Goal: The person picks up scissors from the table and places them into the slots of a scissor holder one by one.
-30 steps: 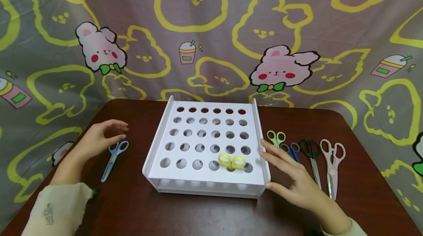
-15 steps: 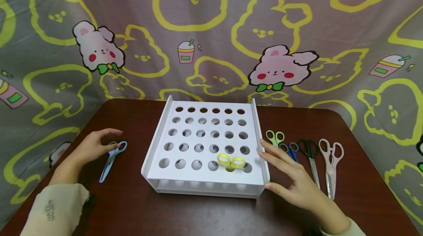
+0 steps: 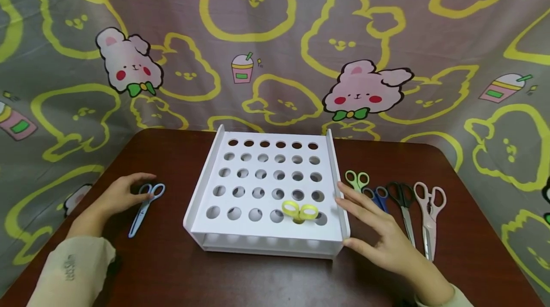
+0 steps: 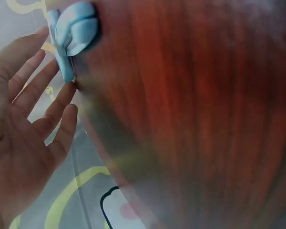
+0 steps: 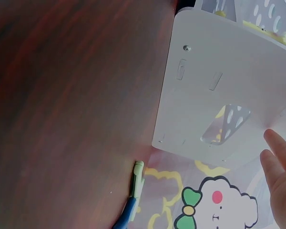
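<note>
Light-blue scissors lie on the table at the left, handles pointing away from me. My left hand is at their handles, fingers relaxed and apart, its thumb reaching over one finger loop. In the left wrist view the thumb and fingers of the left hand spread around the light-blue handle; contact is hard to tell. At the centre stands a white rack with rows of round holes. Yellow scissors stand in a front-row hole, loops up. Against the rack's right side panel rests my right hand, fingers extended.
Right of the rack lie green scissors, dark-blue scissors, black-handled scissors and pale pink scissors. They sit close beside my right hand. A patterned curtain hangs behind the table's back edge.
My left hand has lowered and shifted slightly left, closer to the light-blue handles. The right hand stays against the rack, and the scissors have not moved.
</note>
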Demonstrator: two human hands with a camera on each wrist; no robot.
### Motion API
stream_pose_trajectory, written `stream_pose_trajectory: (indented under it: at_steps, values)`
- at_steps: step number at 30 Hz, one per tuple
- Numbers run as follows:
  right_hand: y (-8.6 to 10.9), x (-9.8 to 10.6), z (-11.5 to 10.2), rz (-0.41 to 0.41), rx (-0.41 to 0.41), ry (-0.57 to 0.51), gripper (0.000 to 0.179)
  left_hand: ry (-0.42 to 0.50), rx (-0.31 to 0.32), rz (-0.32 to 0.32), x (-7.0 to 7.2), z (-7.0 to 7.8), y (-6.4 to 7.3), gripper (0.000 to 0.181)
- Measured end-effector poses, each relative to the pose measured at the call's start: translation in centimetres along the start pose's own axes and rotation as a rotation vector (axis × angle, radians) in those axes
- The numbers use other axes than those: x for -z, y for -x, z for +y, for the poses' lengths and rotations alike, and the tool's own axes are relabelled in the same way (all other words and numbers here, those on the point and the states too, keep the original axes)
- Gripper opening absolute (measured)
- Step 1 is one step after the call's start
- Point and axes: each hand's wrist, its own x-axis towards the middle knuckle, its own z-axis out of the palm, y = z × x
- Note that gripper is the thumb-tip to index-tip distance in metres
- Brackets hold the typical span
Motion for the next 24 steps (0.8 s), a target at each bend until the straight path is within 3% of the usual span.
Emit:
stream_pose_trajectory:
  at_steps: [24]
  values:
    - [-0.11, 0.00, -0.15, 0.002, -0.007, 0.008, 0.062, -0.059, -0.015, 0.000, -0.19, 0.66, 0.02, 0.061]
